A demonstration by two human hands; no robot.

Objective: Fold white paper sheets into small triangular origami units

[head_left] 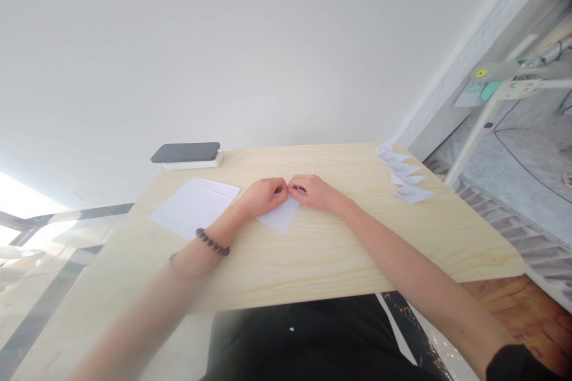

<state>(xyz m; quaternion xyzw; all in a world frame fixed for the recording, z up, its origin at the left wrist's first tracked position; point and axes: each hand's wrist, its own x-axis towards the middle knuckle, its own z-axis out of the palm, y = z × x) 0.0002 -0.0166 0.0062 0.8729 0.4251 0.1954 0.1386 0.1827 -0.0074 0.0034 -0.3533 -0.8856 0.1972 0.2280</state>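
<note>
A small piece of white paper [281, 218] lies on the table in front of me, its near corner pointing toward me. My left hand [267, 195] pinches its far edge, thumb and fingers pressed together. Right beside it my right hand [311, 191] pinches the same edge, and the fingertips of both hands meet. The hands cover the far part of the paper, so its full shape is hidden. Flat white sheets [187, 208] rest left of my left hand, partly behind my wrist with its dark beaded bracelet [213, 242].
Several folded white paper pieces [413, 193] stand in a row along the table's right side. At the back left, a dark phone [186, 152] lies on a white block [196, 164] with a cable. A wall rises behind the wooden table [322, 262].
</note>
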